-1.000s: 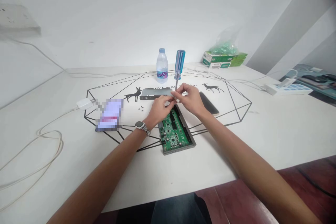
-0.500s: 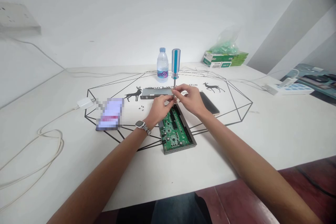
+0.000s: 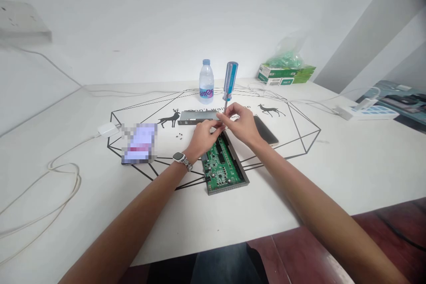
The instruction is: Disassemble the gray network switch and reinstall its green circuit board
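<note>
My right hand [image 3: 241, 122] pinches the thin shaft of a screwdriver [image 3: 230, 79] with a blue-and-clear handle. The screwdriver stands nearly upright, its handle leaning a little to the right. My left hand [image 3: 205, 137], with a watch at the wrist, has thumb and finger closed around the area of the screwdriver's tip; what they grip is hidden. Under both hands lies a green circuit board [image 3: 219, 173] in a grey metal case [image 3: 229, 190]. The board's far end is covered by my fingers. Several small screws [image 3: 179, 136] lie left of my left hand.
A grey metal cover [image 3: 196, 118] lies behind my hands, with a water bottle [image 3: 206, 80] beyond it. A dark phone [image 3: 266, 131] is to the right, a pixelated lit screen [image 3: 141, 143] to the left. Further off are green boxes [image 3: 282, 75] and a power strip [image 3: 369, 111].
The screwdriver's handle has tilted to the right from upright. My right hand has shifted slightly upward around the shaft. My left hand stays almost in place.
</note>
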The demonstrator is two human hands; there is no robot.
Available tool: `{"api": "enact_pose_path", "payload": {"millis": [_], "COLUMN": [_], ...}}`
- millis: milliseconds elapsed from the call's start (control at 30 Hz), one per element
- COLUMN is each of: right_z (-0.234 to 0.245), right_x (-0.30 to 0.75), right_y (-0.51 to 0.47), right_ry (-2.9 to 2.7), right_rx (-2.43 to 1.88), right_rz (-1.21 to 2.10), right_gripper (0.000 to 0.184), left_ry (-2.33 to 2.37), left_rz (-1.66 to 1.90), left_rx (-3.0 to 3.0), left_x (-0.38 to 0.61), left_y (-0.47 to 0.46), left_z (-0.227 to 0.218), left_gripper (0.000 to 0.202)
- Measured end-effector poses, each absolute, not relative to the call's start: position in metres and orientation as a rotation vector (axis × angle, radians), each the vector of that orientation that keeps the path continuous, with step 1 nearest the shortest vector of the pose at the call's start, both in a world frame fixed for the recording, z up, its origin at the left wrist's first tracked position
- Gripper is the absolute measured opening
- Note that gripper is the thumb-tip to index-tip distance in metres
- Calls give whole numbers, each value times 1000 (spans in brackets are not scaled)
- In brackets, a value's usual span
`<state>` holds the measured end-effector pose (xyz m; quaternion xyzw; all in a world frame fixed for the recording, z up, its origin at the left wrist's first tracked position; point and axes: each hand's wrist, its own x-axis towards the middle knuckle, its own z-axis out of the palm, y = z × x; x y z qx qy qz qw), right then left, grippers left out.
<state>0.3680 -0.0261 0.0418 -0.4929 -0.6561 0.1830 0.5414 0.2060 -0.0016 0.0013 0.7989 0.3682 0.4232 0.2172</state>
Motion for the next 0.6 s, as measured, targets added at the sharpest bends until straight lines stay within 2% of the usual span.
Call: {"api": "enact_pose_path", "payload": {"millis": [67, 167, 333, 500, 600], "right_z": [41, 41, 43, 42, 49], "right_x": [370, 373, 371, 368, 371], "right_y": [-26, -25, -24, -25, -24], "right_ry": [-1610, -1650, -1647, -1624, -1636], "right_rx": [-1157, -1143, -1167, -1201, -1141], "right_rz": [462, 507, 433, 430, 511], "right_gripper": [16, 20, 22, 28, 25], "left_ry": [1013, 986, 1013, 1018, 1001], "left_rz": [1151, 1151, 1235, 1294, 1265], "left_rx": [2239, 2237, 2098, 2064, 2077], "left_x": [204, 203, 208, 212, 211], "left_y": [0, 1, -3, -5, -5], "left_z": [1, 1, 1, 1, 2], "left_gripper": [20, 21, 12, 19, 20]}}
